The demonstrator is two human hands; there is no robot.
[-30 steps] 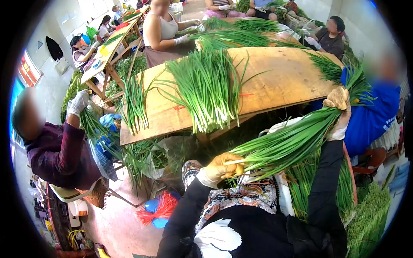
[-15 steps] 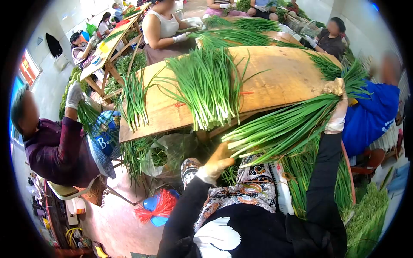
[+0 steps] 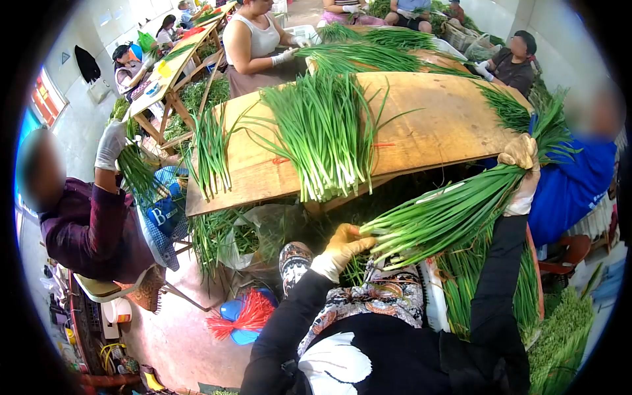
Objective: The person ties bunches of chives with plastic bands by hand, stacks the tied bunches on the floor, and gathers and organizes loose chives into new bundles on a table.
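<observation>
Below centre, our left hand [image 3: 344, 249], its grip half curled, meets the pale ends of a bunch of greens [image 3: 447, 214]; we cannot tell if it pinches any. At right, our right hand [image 3: 521, 153] grips the leaves tightly, likely keeping stalks together. Beyond, a pile [image 3: 322, 131] overhangs the counter [image 3: 447, 108].

1. The wooden table [image 3: 454, 108] has a pale brown, worn top and is the landmark here.
2. Left of it, toward the back, runs a long narrow table [image 3: 143, 103] on a timber frame.
3. Farther left than both stands a whitish wall [image 3: 99, 43], with a black garment [image 3: 85, 64] hung on it and a red-orange window [image 3: 46, 99] nearer the viewer.
4. Right of the wooden table rises a pale wall [image 3: 556, 49]; below that, a dark red chair [image 3: 564, 257].
5. Left of its near edge spreads pinkish floor [image 3: 161, 349], brightly lit.
</observation>
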